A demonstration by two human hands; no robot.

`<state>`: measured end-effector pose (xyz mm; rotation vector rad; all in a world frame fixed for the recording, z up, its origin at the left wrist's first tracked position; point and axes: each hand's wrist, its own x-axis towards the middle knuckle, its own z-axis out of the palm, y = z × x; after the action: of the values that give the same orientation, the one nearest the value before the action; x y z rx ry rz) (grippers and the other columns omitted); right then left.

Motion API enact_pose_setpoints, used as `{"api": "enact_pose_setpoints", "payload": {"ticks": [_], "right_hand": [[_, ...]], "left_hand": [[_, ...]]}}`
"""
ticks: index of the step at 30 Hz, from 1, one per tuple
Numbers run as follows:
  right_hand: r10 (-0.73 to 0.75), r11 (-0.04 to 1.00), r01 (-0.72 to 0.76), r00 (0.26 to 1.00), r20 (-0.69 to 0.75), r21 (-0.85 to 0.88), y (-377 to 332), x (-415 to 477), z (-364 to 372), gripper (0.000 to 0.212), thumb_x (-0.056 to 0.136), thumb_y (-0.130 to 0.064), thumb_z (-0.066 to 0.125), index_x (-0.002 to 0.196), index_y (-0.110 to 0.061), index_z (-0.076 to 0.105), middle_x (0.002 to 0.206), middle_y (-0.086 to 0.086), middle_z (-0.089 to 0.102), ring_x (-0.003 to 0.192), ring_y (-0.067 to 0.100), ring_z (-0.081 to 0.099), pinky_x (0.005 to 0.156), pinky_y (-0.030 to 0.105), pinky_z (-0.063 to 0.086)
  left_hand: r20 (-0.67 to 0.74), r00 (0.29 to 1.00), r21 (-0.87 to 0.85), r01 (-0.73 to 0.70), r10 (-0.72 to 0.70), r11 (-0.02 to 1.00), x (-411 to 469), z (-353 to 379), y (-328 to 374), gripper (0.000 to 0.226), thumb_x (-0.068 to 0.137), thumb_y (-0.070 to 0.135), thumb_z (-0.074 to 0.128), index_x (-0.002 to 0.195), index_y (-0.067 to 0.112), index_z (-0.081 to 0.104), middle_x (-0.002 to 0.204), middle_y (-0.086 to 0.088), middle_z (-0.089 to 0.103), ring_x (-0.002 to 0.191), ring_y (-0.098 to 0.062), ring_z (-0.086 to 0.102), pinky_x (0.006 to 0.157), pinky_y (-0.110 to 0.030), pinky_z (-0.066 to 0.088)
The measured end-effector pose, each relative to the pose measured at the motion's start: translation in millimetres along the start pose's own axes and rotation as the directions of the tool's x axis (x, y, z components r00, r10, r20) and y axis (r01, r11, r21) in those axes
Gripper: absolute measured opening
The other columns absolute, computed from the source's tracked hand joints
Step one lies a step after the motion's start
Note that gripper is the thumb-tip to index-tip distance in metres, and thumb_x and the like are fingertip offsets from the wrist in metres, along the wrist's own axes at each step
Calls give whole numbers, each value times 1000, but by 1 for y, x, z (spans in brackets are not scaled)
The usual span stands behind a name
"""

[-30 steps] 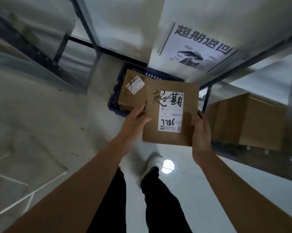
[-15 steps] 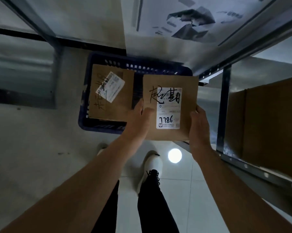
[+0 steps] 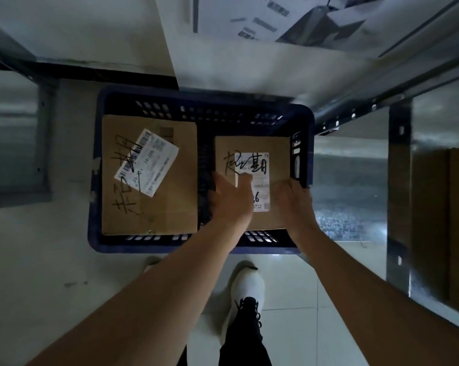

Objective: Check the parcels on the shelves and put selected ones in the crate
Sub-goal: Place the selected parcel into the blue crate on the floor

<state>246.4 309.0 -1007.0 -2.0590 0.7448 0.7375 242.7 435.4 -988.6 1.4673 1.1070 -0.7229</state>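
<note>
Pale tiled floor [image 3: 38, 273] left of the blue crate [image 3: 170, 248], dim and blurred, with a grey shelf post [image 3: 45, 133] beside it. Inside the crate's left half, larger parcel [image 3: 175, 202], flat, with a crooked white sticker and black handwriting on top. Left hand [image 3: 231, 199] just right of that, over the crate's middle: grips the near left edge of the small parcel [image 3: 278, 165], thumb bent across its label [image 3: 261, 167], fingers mostly out of sight. Small parcel in the crate's right half, below the rim; cannot tell whether touching the crate's bottom. Right hand [image 3: 293, 204] at the parcel's near right corner, curled round the edge, fingertips hidden. Label's printed number half covered by the left hand, only the last digit clear. Right of the crate, shelf upright [image 3: 398, 180] and a brown box [image 3: 447, 220], cut off by the frame. Against half a second back: small parcel lower, down within the crate walls rather than over the right rim; number then fully legible.
</note>
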Motion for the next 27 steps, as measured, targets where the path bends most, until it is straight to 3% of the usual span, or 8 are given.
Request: {"api": "enact_pose_setpoints", "payload": {"ticks": [2, 5, 10, 14, 16, 20, 23, 27], "right_hand": [[32, 999, -31, 999, 44, -18, 12, 23, 8, 50, 102, -43, 30, 108, -9, 66, 102, 2, 61, 104, 32, 66, 68, 25, 33], [35, 999, -34, 995, 95, -3, 19, 40, 18, 40, 109, -48, 32, 118, -23, 63, 113, 2, 69, 99, 16, 65, 77, 30, 49], [92, 993, -100, 988, 125, 61, 39, 75, 39, 51, 112, -46, 31, 150, -19, 53, 127, 2, 63, 104, 15, 57, 85, 31, 43], [65, 990, -81, 988, 142, 115, 51, 95, 54, 54, 112, -46, 31, 153, -17, 51, 142, 2, 60, 124, 21, 56, 107, 39, 47], [60, 987, -82, 986, 156, 136, 53, 100, 59, 54, 111, -44, 34, 153, -15, 52, 144, 6, 61, 126, 23, 58, 103, 37, 51], [7, 985, -32, 989, 146, 171, 53, 99, 62, 45, 113, -32, 35, 150, -12, 52, 132, 4, 64, 107, 15, 59, 68, 17, 42], [-85, 974, 73, 995, 48, 213, 50, 81, 57, 44, 113, -29, 36, 154, -19, 49, 114, -14, 58, 92, -4, 52, 67, 7, 38], [-210, 892, 222, 975, -75, 394, 29, 29, 44, 45, 113, -28, 38, 157, -27, 49, 113, -29, 71, 102, -13, 65, 81, 7, 47]], "left_hand": [[-27, 999, 13, 44, -44, 999, 17, 8, -3, 79, 104, 64, 33, 166, 36, -8, 175, -11, -6, 160, -37, 6, 126, -61, 11], [-94, 994, 5, 54, -53, 999, 53, 19, -13, 75, 104, 64, 31, 166, 40, -3, 175, -10, -6, 160, -39, 3, 126, -63, 11], [-204, 977, -148, 32, -63, 988, 115, 42, -45, 91, 67, 79, 26, 148, 42, 39, 151, -15, 49, 131, -43, 51, 108, -65, 43], [-203, 979, -185, -43, 5, 982, 149, 48, -75, 93, 63, 79, 25, 149, 44, 37, 143, -14, 56, 126, -42, 58, 105, -65, 47], [-214, 977, -185, -58, 17, 981, 158, 46, -81, 89, 66, 79, 26, 145, 43, 39, 138, -15, 59, 121, -42, 61, 104, -65, 48], [-270, 960, -181, -123, 70, 976, 157, 45, -86, 82, 69, 77, 25, 146, 51, 34, 147, -13, 53, 126, -41, 58, 106, -65, 46], [-270, 930, -95, -281, 247, 955, 124, 43, -77, 73, 78, 71, 27, 150, 64, 17, 167, -2, 29, 147, -34, 40, 116, -61, 39], [-174, 818, -28, -561, 548, 828, 68, 31, -76, 74, 93, 79, 24, 162, 55, 16, 175, 6, 15, 162, -16, 15, 130, -49, 19]]}}
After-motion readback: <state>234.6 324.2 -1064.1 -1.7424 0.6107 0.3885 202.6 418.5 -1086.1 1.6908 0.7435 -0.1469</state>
